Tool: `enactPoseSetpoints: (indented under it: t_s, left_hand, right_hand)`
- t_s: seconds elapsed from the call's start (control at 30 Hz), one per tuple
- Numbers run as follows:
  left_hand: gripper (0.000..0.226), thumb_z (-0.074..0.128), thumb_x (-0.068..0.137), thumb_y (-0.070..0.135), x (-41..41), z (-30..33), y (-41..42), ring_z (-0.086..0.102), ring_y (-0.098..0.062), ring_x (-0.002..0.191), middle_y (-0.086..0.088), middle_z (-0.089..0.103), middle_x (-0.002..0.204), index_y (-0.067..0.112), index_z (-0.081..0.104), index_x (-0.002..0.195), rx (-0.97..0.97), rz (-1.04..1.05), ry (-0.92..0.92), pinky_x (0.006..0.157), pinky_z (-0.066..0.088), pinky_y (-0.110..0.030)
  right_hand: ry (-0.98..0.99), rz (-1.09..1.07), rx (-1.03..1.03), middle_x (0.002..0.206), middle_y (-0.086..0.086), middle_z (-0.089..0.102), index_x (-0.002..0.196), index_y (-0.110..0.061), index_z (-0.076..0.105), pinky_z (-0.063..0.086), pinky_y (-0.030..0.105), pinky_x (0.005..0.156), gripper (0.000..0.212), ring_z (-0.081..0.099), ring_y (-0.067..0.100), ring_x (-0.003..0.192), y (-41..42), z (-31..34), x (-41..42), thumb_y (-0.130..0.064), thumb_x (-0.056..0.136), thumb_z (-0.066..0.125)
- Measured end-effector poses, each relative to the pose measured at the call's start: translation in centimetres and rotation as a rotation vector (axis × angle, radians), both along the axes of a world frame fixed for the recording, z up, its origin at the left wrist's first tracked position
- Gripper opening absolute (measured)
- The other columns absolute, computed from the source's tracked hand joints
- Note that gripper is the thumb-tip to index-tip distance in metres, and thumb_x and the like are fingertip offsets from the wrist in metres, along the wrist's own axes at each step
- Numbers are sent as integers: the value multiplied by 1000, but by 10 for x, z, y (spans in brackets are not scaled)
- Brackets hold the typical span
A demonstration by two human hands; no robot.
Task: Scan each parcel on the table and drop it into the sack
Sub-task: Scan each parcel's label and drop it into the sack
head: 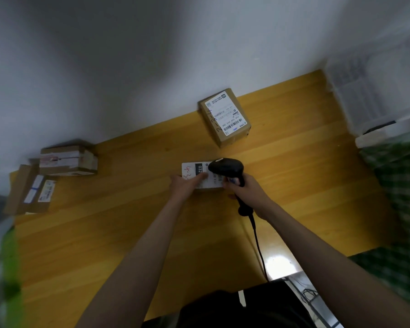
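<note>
Parcel (200,177), white-labelled, lies flat at table (128,233) centre. Your left hand (185,183) rests on its near-left edge, fingers fairly straight across the label. Your right hand (246,188) is clamped round the scanner (225,168) handle, head over the label. Step: scanning. Next: lift this parcel toward the sack, probably the green checked fabric (398,185) at 3 o'clock. Unscanned, by the look: box (225,117) at 12 o'clock, stack (67,157) at 10.

Yellow wooden table (104,233), plain white wall (104,67)
</note>
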State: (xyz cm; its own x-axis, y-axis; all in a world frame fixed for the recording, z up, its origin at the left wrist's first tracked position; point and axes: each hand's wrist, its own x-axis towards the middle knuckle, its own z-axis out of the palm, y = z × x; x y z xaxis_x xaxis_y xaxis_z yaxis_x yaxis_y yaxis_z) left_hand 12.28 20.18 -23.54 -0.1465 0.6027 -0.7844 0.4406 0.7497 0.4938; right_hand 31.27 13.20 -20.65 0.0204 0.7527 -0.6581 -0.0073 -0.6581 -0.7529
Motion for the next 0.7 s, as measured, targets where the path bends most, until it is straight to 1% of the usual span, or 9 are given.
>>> enactPoseSetpoints:
  t_s: [0.1, 0.13, 0.2, 0.3, 0.43, 0.5, 0.57, 0.63, 0.7]
  left_hand:
    - [84, 89, 69, 42, -4, 17, -9, 63, -17, 100, -4, 61, 114, 11, 34, 125, -25, 61, -106, 75, 52, -29]
    - [85, 90, 67, 43, -6, 25, -12, 65, -18, 98, -5, 63, 114, 11, 37, 125, -35, 60, -153, 73, 54, -29]
    - [81, 90, 62, 46, -10, 42, -19, 71, -19, 95, -7, 70, 114, 10, 53, 124, -53, 15, -255, 68, 57, -29]
    - [59, 84, 68, 45, -13, 68, -32, 73, -18, 86, -6, 76, 105, 13, 69, 116, -50, -14, -334, 62, 55, -24]
    - [54, 81, 67, 47, -13, 100, -50, 74, -15, 79, -3, 78, 95, 12, 71, 107, 3, 25, -354, 61, 55, -24]
    - [45, 80, 73, 44, -12, 113, -57, 75, -13, 76, -1, 79, 91, 14, 72, 104, 51, 45, -338, 59, 55, -22]
    - [39, 81, 76, 42, -13, 128, -61, 75, -11, 74, 1, 79, 89, 15, 73, 103, 108, 55, -304, 58, 55, -21]
    - [48, 84, 70, 48, -16, 144, -62, 76, -12, 78, 2, 79, 90, 17, 73, 105, 166, 33, -262, 62, 57, -24]
    - [64, 84, 59, 58, -23, 158, -62, 76, -14, 83, 3, 79, 94, 20, 72, 110, 210, -9, -223, 67, 58, -28]
  right_hand:
    - [4, 1, 29, 117, -2, 68, 122, -19, 63, 60, 35, 87, 29, 66, 15, 107, -9, 15, 13, -21, 94, 68]
    - [0, 11, 43, 116, -2, 69, 121, -18, 63, 60, 35, 88, 28, 66, 16, 107, -10, 21, 18, -20, 94, 68]
    - [-11, 50, 74, 114, 0, 70, 119, -16, 64, 59, 37, 90, 25, 67, 17, 107, -13, 38, 29, -17, 94, 67]
    - [-15, 136, 144, 115, 2, 70, 119, -13, 65, 59, 39, 90, 24, 68, 17, 105, -16, 67, 42, -16, 95, 66]
    - [-97, 235, 262, 110, 7, 70, 117, -10, 65, 61, 40, 85, 23, 69, 22, 99, -19, 109, 55, -14, 94, 67]
    - [-204, 281, 336, 103, 11, 71, 112, -10, 65, 62, 42, 77, 19, 70, 22, 90, -21, 128, 64, -14, 93, 68]
    - [-320, 334, 400, 92, 8, 71, 106, -12, 66, 59, 48, 71, 15, 69, 23, 79, -25, 145, 75, -14, 91, 70]
    - [-385, 414, 443, 89, 4, 70, 105, -15, 65, 58, 46, 73, 17, 67, 21, 79, -28, 164, 86, -13, 89, 71]
    - [-435, 540, 484, 88, 0, 70, 105, -17, 65, 55, 34, 72, 18, 65, 14, 80, -32, 184, 96, -11, 89, 72]
